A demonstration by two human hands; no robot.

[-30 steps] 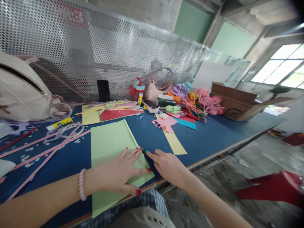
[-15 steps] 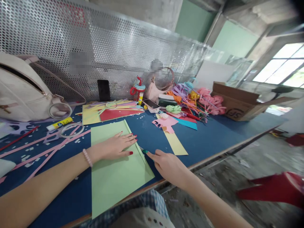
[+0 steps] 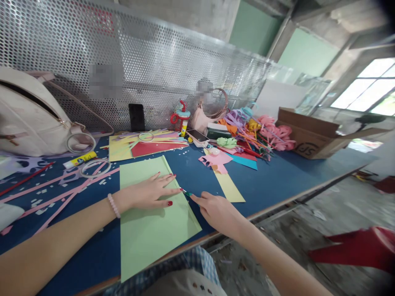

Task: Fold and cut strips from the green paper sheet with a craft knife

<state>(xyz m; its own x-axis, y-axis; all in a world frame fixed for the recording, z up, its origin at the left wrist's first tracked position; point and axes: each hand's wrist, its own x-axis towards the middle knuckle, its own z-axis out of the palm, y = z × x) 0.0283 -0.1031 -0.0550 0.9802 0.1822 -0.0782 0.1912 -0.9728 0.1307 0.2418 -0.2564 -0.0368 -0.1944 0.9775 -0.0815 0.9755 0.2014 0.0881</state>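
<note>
A light green paper sheet [image 3: 154, 242] lies on the blue table, with a narrow folded strip along its right edge. My left hand [image 3: 151, 191] rests flat on the sheet with its fingers spread, the fingertips close to that strip. My right hand [image 3: 216, 213] is closed around a small craft knife [image 3: 187, 193], whose green end and thin metal tip show past the index finger. The tip is at the strip, close to a left fingertip; whether it touches the paper I cannot tell. The rest of the knife is hidden in my palm.
Left lie a glue stick [image 3: 80, 160], tape rolls [image 3: 95, 168] and pink paper strips [image 3: 72, 193]. Behind the sheet is red paper [image 3: 154, 149]. To the right are yellow paper [image 3: 230, 187], coloured paper bundles [image 3: 265, 131] and a cardboard box [image 3: 317, 139].
The knife tip has shifted slightly up and left along the sheet's edge. My left fingers have spread a little more, one fingertip now closer to the knife.
</note>
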